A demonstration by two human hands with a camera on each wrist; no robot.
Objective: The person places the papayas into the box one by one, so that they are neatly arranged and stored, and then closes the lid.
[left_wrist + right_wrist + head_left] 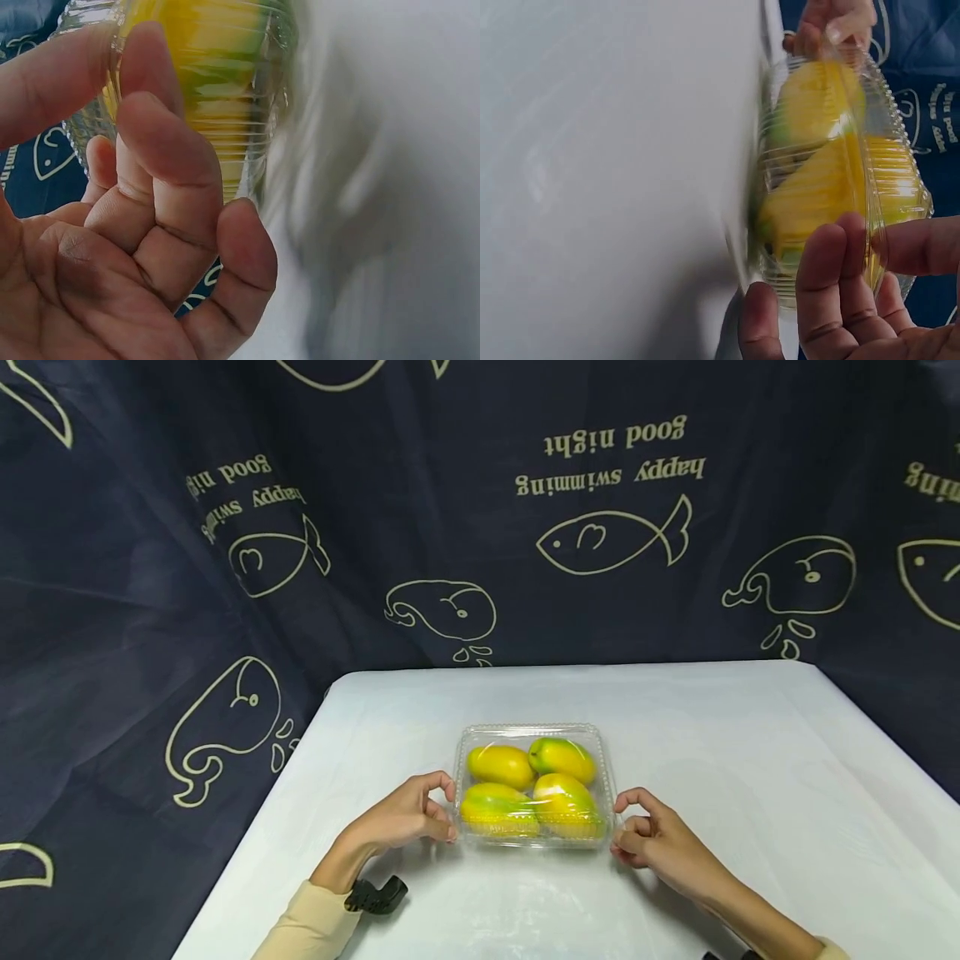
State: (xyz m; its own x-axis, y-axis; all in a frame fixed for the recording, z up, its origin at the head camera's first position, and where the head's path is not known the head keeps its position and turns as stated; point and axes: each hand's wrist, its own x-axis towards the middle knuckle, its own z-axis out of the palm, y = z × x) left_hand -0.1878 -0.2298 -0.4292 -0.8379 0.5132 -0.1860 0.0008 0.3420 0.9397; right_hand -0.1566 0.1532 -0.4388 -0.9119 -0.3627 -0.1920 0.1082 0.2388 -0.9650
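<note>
A clear plastic clamshell box (pixel 528 728) with a ridged rim holds several yellow-green mangoes (pixel 501 765) under its closed lid. At its left side my left hand (pixel 405 817) grips the rim with curled fingers. My right hand (pixel 663 852) holds the opposite side the same way, close to the front corner. In the left wrist view, fingertips (pixel 150 64) lie against the ridged wall. The right wrist view shows fingers (pixel 821 277) on both sides of the rim, with the left hand (pixel 840 22) visible beyond the box.
The box is over the middle of a white-covered table (pixel 735 743). Behind and to the left hangs a dark blue curtain (pixel 450 502) printed with fish, whales and upside-down lettering. A black strap device (pixel 375 895) sits on my left wrist.
</note>
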